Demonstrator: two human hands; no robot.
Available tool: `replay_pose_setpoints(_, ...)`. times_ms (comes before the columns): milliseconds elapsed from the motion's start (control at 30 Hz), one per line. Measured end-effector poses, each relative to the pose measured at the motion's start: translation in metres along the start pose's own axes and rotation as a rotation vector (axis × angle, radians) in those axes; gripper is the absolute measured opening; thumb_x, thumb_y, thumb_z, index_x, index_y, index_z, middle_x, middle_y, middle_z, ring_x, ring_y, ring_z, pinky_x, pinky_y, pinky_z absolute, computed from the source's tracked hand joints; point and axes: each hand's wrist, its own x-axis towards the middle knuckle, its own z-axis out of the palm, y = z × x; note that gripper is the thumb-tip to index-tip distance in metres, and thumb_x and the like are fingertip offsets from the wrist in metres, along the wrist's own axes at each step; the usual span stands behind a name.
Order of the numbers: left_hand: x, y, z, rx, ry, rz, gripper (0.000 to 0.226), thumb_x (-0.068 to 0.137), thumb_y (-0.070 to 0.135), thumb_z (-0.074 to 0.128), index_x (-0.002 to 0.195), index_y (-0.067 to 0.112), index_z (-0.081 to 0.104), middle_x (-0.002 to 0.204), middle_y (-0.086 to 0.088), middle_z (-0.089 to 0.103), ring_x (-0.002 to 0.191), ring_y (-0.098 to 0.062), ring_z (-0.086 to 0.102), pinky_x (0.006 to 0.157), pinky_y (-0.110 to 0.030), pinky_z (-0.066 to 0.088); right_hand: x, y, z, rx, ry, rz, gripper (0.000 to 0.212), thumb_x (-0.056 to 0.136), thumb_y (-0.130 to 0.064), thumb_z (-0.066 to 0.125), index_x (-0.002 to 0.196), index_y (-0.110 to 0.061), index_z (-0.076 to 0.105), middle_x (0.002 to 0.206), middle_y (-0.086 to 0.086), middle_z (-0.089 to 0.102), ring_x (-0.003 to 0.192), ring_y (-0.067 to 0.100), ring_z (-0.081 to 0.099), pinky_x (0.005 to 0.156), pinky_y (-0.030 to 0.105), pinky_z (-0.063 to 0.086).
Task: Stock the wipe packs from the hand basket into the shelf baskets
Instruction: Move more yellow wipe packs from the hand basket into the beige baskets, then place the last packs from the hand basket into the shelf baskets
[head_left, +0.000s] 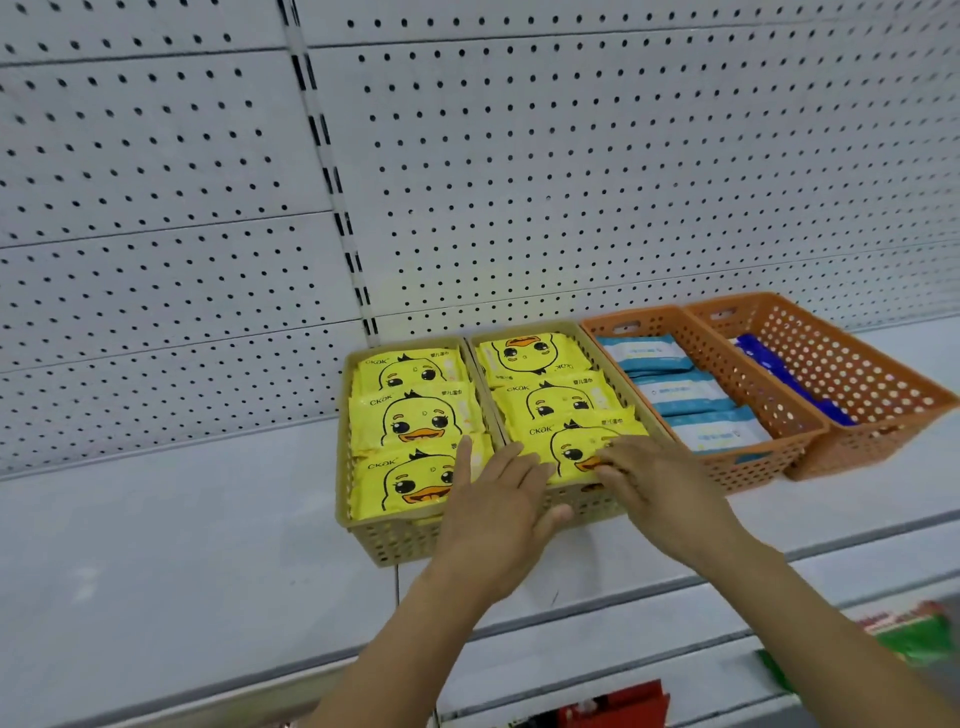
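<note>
I take the second tan basket (576, 499), the one both hands meet at, as my landmark. Just left of it, touching along the shared wall, the first tan basket (358, 525) holds three yellow duck wipe packs (410, 415) lying flat in a column, long sides across the basket.

My left hand (493, 514) comes over the landmark's front left corner, fingers straight and close together, palm turned inward, tips reaching across the dividing wall; it grips nothing that I can see. In the landmark itself lie three more packs, and the front duck pack (571, 447) sits between my hands, its long axis running left to right. My right hand (654, 483) lies on that pack's right end, fingers loosely spread and curled down on it, pressing rather than pinching, I judge.

Right of the landmark, the first orange basket (753, 462) holds blue-and-white packs (685, 392); beyond it the second orange basket (883, 441) holds a dark blue pack (769, 358).

The right hand is nearer, so I would square the pack from that end. The hand basket is not in view.
</note>
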Motion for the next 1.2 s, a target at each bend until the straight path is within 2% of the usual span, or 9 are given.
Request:
replay_pose_setpoints(67, -0.018, -0.004, 0.007, -0.002, 0.082, 0.016, 0.065, 0.090, 0.057, 0.019, 0.137, 0.025, 0.052, 0.145, 0.007, 0.049, 0.139, -0.016, 0.039, 0.119, -0.056, 0.008, -0.024, -0.016, 0.012, -0.013, 0.138, 0.058, 0.031, 0.087, -0.029, 0.053, 0.111, -0.016, 0.068, 0.113, 0.005, 0.066, 0.107, 0.029, 0.060, 0.089, 0.044, 0.049)
replay_pose_setpoints(133, -0.037, -0.007, 0.016, -0.026, 0.161, 0.052, 0.057, 0.089, 0.052, 0.034, 0.134, 0.022, 0.055, 0.143, 0.004, 0.051, 0.134, -0.018, 0.047, 0.114, -0.058, 0.027, -0.046, -0.032, 0.026, 0.063, 0.142, 0.151, 0.044, 0.087, -0.028, 0.053, 0.129, -0.014, 0.058, 0.136, 0.009, 0.053, 0.126, 0.032, 0.048, 0.100, 0.048, 0.042)
replay_pose_setpoints(233, -0.065, -0.009, 0.024, -0.131, 0.236, 0.087, 0.055, 0.090, 0.048, 0.040, 0.135, 0.020, 0.052, 0.144, 0.003, 0.050, 0.137, -0.017, 0.041, 0.114, -0.053, 0.019, -0.079, -0.063, 0.037, 0.217, 0.145, 0.266, 0.049, 0.093, -0.031, 0.045, 0.141, -0.021, 0.045, 0.149, 0.003, 0.038, 0.135, 0.023, 0.035, 0.103, 0.041, 0.040)
replay_pose_setpoints(400, -0.121, -0.012, 0.035, -0.322, 0.219, 0.005, 0.047, 0.097, 0.052, 0.035, 0.136, 0.028, 0.048, 0.136, 0.009, 0.056, 0.127, -0.010, 0.044, 0.116, -0.039, 0.022, -0.132, -0.118, 0.042, 0.346, 0.197, 0.383, 0.040, 0.097, -0.037, 0.039, 0.136, -0.033, 0.046, 0.137, -0.019, 0.042, 0.124, -0.003, 0.037, 0.098, 0.027, 0.039)
replay_pose_setpoints(567, -0.178, -0.020, 0.054, -0.485, 0.019, -0.088, 0.048, 0.100, 0.052, 0.037, 0.143, 0.033, 0.038, 0.141, 0.010, 0.049, 0.127, -0.010, 0.046, 0.101, -0.023, 0.035, -0.185, -0.150, 0.051, 0.345, 0.131, 0.439, 0.035, 0.099, -0.040, 0.039, 0.132, -0.033, 0.050, 0.130, -0.017, 0.050, 0.116, -0.001, 0.047, 0.090, 0.019, 0.039)
replay_pose_setpoints(667, -0.212, -0.021, 0.063, -0.464, -0.077, -0.134, 0.048, 0.100, 0.050, 0.037, 0.145, 0.034, 0.035, 0.143, 0.011, 0.046, 0.127, -0.009, 0.046, 0.098, -0.025, 0.038, -0.217, -0.162, 0.055, 0.314, 0.062, 0.429, 0.033, 0.098, -0.030, 0.046, 0.129, -0.024, 0.054, 0.128, -0.010, 0.052, 0.113, 0.007, 0.051, 0.090, 0.025, 0.044)
replay_pose_setpoints(800, -0.264, -0.014, 0.066, -0.508, -0.152, -0.216, 0.047, 0.099, 0.048, 0.039, 0.144, 0.031, 0.038, 0.142, 0.012, 0.047, 0.128, -0.008, 0.046, 0.100, -0.029, 0.042, -0.264, -0.178, 0.059, 0.320, -0.048, 0.426, 0.032, 0.095, -0.028, 0.050, 0.123, -0.017, 0.059, 0.121, -0.003, 0.057, 0.110, 0.016, 0.055, 0.092, 0.036, 0.048)
replay_pose_setpoints(1000, -0.360, -0.005, 0.080, -0.519, -0.195, -0.271, 0.048, 0.097, 0.051, 0.041, 0.141, 0.030, 0.041, 0.136, 0.006, 0.055, 0.123, -0.014, 0.053, 0.095, -0.040, 0.049, -0.337, -0.228, 0.063, 0.350, -0.218, 0.484, 0.033, 0.096, -0.027, 0.050, 0.128, -0.022, 0.054, 0.130, -0.001, 0.051, 0.117, 0.017, 0.051, 0.094, 0.038, 0.046)
replay_pose_setpoints(1200, -0.460, -0.006, 0.075, -0.583, -0.216, -0.350, 0.045, 0.098, 0.042, 0.048, 0.139, 0.025, 0.045, 0.134, 0.000, 0.058, 0.120, -0.020, 0.056, 0.094, -0.041, 0.049, -0.392, -0.293, 0.065, 0.360, -0.360, 0.485, 0.035, 0.095, -0.028, 0.051, 0.129, -0.024, 0.052, 0.132, -0.003, 0.050, 0.118, 0.019, 0.051, 0.096, 0.042, 0.045)
